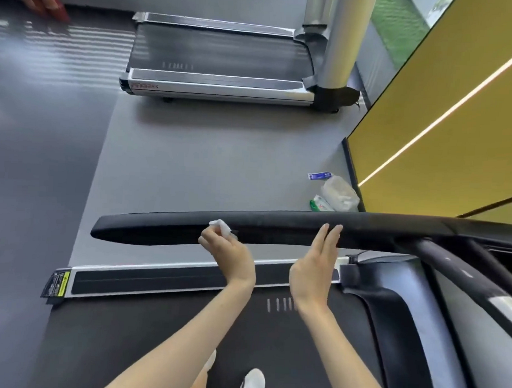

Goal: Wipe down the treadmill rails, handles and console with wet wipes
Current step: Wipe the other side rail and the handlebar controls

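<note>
Left hand [231,257] pinches wipe [221,226] against handrail [147,231], short of its end.

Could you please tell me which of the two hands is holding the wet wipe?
The left hand pinches the white wipe against the black handrail; the right hand holds nothing, its straight fingers resting on it.

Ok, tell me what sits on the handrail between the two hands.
Nothing: the head view shows bare handrail between the left hand, holding the wipe, and the right hand.
</note>
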A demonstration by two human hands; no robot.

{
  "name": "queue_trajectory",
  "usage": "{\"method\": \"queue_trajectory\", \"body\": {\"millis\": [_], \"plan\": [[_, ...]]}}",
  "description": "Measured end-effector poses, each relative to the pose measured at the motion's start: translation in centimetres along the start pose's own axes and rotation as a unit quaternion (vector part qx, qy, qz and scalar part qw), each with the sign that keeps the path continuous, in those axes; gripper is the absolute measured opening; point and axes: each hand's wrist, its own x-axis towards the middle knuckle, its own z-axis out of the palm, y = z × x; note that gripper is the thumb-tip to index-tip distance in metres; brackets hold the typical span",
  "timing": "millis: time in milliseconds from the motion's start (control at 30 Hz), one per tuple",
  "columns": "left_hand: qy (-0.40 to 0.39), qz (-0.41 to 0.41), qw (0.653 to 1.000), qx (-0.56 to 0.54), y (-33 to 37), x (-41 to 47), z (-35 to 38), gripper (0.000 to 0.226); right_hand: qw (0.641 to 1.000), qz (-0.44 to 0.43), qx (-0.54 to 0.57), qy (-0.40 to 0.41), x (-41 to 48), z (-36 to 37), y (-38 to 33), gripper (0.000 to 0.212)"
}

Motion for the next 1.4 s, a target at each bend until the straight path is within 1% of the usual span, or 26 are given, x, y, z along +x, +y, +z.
{"method": "queue_trajectory", "body": {"millis": [67,133,267,400,567,800,1000,1100,1133,1167,1200,1233,1267,1333,1400], "plan": [[-0.004,-0.011,1.000,0.008,0.2,-0.1,0.1,0.015,1.000,0.017,0.005,-0.026,0.2,-0.6,-0.2,0.084],[-0.009,-0.023,1.000,0.009,0.3,-0.5,0.6,0.011,0.999,0.013,0.016,-0.038,0.2,-0.9,-0.1,0.083],[-0.040,-0.029,0.999,0.022,0.6,-2.4,2.6,0.010,0.998,-0.027,0.016,-0.050,0.2,-1.9,0.9,0.083],[-0.056,-0.036,0.997,0.049,1.9,-6.1,6.0,0.018,0.996,-0.080,-0.021,-0.035,0.8,-4.7,3.0,0.075],[-0.057,-0.044,0.996,0.057,3.6,-10.8,10.8,0.027,0.990,-0.114,-0.073,-0.041,3.8,-9.9,6.5,0.066],[-0.045,-0.018,0.997,0.064,4.7,-15.4,15.2,0.037,0.989,-0.096,-0.090,-0.064,6.7,-15.3,10.2,0.059],[-0.114,0.021,0.990,0.077,6.0,-19.3,17.8,0.037,0.994,-0.053,-0.073,-0.055,7.3,-18.4,11.7,0.059],[-0.160,0.015,0.984,0.078,6.1,-20.5,18.5,0.033,0.996,-0.036,-0.066,-0.049,7.2,-19.7,12.4,0.057],[-0.186,0.020,0.979,0.086,6.3,-20.8,18.7,0.030,0.997,-0.029,-0.062,-0.047,7.1,-20.1,12.5,0.056],[-0.225,0.044,0.968,0.098,6.5,-21.1,18.9,0.026,0.997,-0.022,-0.061,-0.041,7.0,-20.5,12.6,0.055],[-0.271,0.093,0.951,0.117,6.7,-21.5,19.0,0.022,0.997,-0.016,-0.061,-0.032,6.9,-20.7,12.6,0.054],[-0.321,0.150,0.925,0.134,6.9,-21.7,19.2,0.019,0.998,-0.012,-0.059,-0.022,6.8,-20.9,12.5,0.053],[-0.373,0.188,0.898,0.136,7.3,-21.8,19.4,0.016,0.998,-0.006,-0.056,-0.008,6.6,-21.1,12.3,0.052],[-0.460,0.200,0.860,0.096,9.2,-21.3,20.0,0.011,0.998,0.008,-0.056,0.028,6.5,-21.9,12.0,0.056],[-0.516,0.202,0.831,0.038,11.1,-20.2,20.1,0.013,0.997,0.020,-0.050,0.063,6.5,-22.7,12.0,0.062]]}}
